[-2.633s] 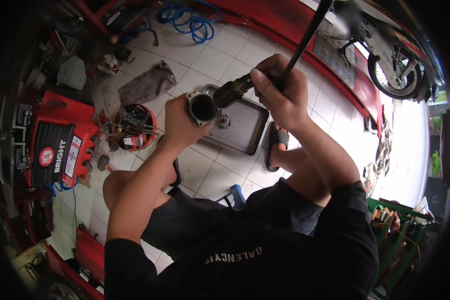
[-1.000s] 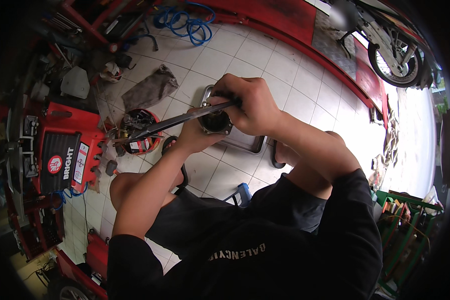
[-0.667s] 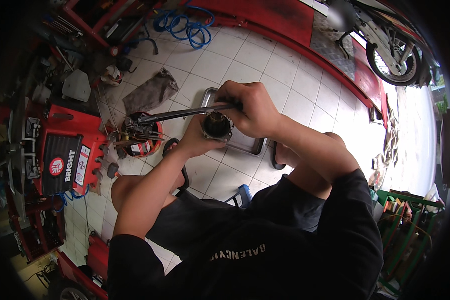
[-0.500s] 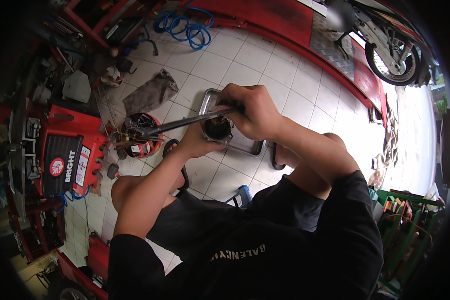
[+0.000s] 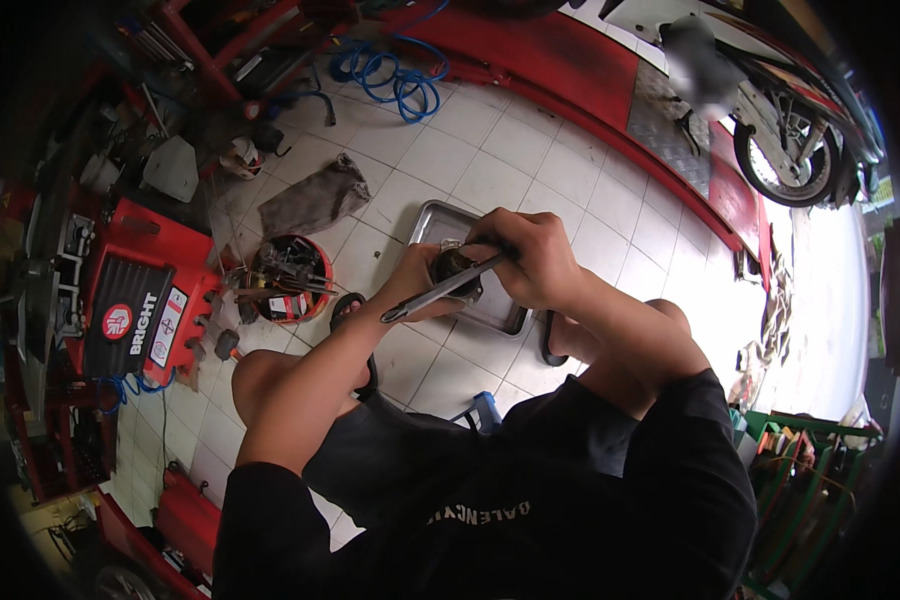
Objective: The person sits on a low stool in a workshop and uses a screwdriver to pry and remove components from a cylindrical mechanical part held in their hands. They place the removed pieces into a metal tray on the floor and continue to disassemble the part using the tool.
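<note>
My left hand (image 5: 413, 277) is wrapped round a metal cylinder (image 5: 458, 289) with a flange and a dark hollow, above a steel tray (image 5: 425, 215) on the tiled floor. My right hand (image 5: 533, 259) is closed on a long dark metal tool (image 5: 432, 292), which lies diagonally across the cylinder's top and reaches down to the left over my left forearm. My right fingers are at the cylinder's mouth; what else they grip inside it is hidden.
An orange bucket of parts (image 5: 310, 300) and red equipment (image 5: 180, 255) are at left, a grey rag (image 5: 315, 197) and blue hose (image 5: 400, 80) ahead, a red lift platform (image 5: 570, 80) with a motorbike (image 5: 780, 155) at upper right, a green rack (image 5: 800, 480) at lower right.
The fitting on the rod, outside the cylinder 2.6 seconds ago, went down into its mouth. Since then the long tool has swung lower, now more steeply angled over my left forearm.
</note>
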